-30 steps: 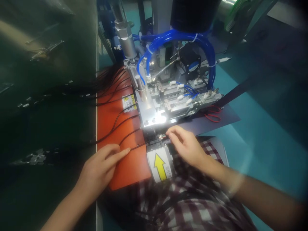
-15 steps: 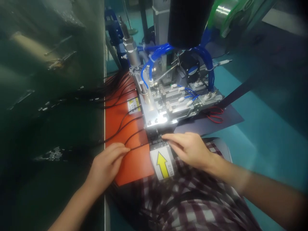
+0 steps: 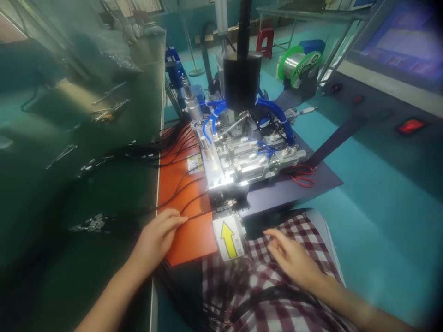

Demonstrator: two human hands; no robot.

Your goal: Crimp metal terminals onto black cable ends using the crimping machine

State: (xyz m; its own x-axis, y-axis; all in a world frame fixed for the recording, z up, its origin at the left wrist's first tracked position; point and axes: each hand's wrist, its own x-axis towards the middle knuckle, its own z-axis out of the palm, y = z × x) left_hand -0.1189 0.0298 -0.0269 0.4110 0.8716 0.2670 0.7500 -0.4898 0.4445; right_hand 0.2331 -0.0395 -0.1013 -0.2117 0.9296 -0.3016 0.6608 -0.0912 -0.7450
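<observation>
My left hand (image 3: pixel 157 242) pinches a thin black cable (image 3: pixel 201 214) between thumb and fingertips, over an orange sheet (image 3: pixel 195 240). From those fingers the cable runs right into a dark slotted feed track (image 3: pixel 223 210) at the machine's near edge. My right hand (image 3: pixel 292 258) hovers above my checked clothing, apart from the machine, its fingers loosely bent with nothing visible between them. Beside the feed is a white plate with a yellow arrow (image 3: pixel 227 237). Behind it stands the metal machine (image 3: pixel 224 170) with blue air tubes (image 3: pixel 277 110). More black cables (image 3: pixel 185 186) reach its left side.
At left, a dark green tabletop (image 3: pixel 114 193) bears a cable bundle (image 3: pixel 138 150) and small metal pieces (image 3: pixel 95 223). A black cylinder (image 3: pixel 242 80) hangs over the machine. Farther back are a green wire spool (image 3: pixel 297 67) and red stool (image 3: pixel 266 44). A control panel (image 3: pixel 387 99) stands right.
My right hand has let go of the cable end at the feed and drawn back toward the lower right. My left hand keeps its pinch. The view has tilted upward.
</observation>
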